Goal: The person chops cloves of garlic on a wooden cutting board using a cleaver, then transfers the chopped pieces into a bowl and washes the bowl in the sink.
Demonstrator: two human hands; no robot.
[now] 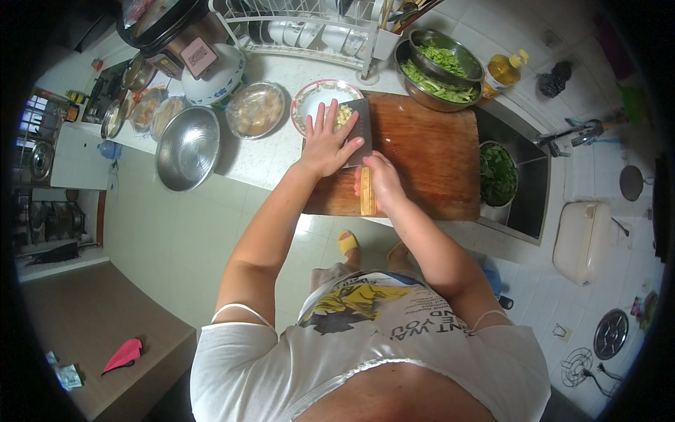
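Observation:
My right hand (384,182) grips the wooden handle of a cleaver (363,129) above the left part of a wooden cutting board (427,153). Chopped pale pieces, possibly garlic, (344,115) lie at the blade's left side, over the edge of a white plate with a patterned rim (303,100). Spread and flat, my left hand (329,142) is beside these pieces, its fingers over the plate and its thumb against or just above the blade. Whether the left palm touches the plate is hidden. Small pale bits dot the board.
Left of the plate are a covered dish (256,109) and an empty metal bowl (187,150) near the counter edge. Behind stands a dish rack (300,50). Two metal bowls of cut greens (440,95) overlap the board's back right corner. A sink (527,184) holds leafy greens (497,174).

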